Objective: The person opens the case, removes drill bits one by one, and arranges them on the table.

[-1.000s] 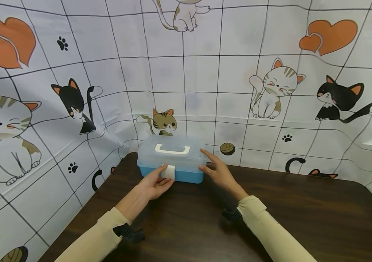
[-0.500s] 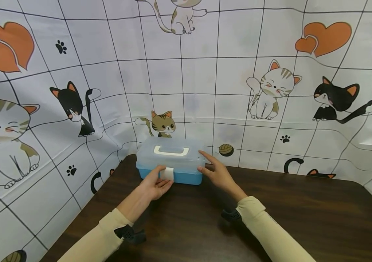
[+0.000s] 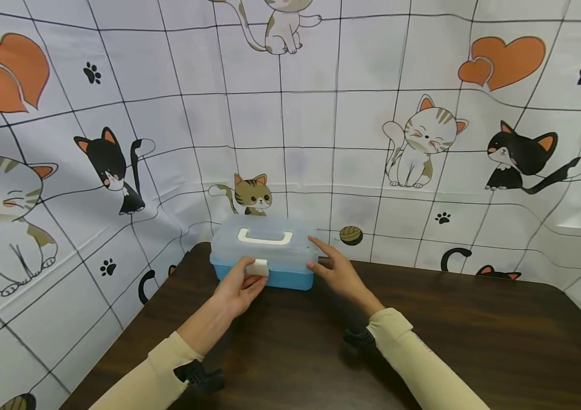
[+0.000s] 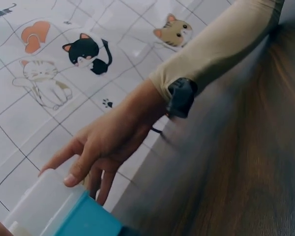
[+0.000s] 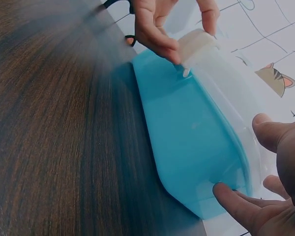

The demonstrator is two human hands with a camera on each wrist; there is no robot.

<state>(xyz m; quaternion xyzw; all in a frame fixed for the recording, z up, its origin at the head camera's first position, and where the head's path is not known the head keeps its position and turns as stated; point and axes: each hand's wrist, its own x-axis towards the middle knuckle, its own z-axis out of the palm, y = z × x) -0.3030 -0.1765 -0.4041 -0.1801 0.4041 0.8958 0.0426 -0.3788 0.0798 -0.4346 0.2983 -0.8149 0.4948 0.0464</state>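
Note:
A plastic storage box with a blue base (image 3: 292, 279), a clear lid (image 3: 223, 236) and a white carry handle (image 3: 266, 240) stands at the back of the table. My left hand (image 3: 235, 289) pinches the white latch (image 3: 259, 267) on the box's front between thumb and fingers. In the right wrist view the latch (image 5: 196, 46) is tilted outward from the base. My right hand (image 3: 342, 274) rests at the box's right end, fingers spread and fairly straight. Its fingertips touch the lid and base there; the left wrist view shows this right hand (image 4: 108, 142) at that end.
The dark wooden table (image 3: 454, 336) stretches toward me and to the right. A white curtain (image 3: 362, 125) printed with cats and grid lines hangs right behind the box and along the left side.
The left fingers have come up from under the latch, and its lower edge now swings out from the box. My right hand keeps its place; the view has shifted slightly.

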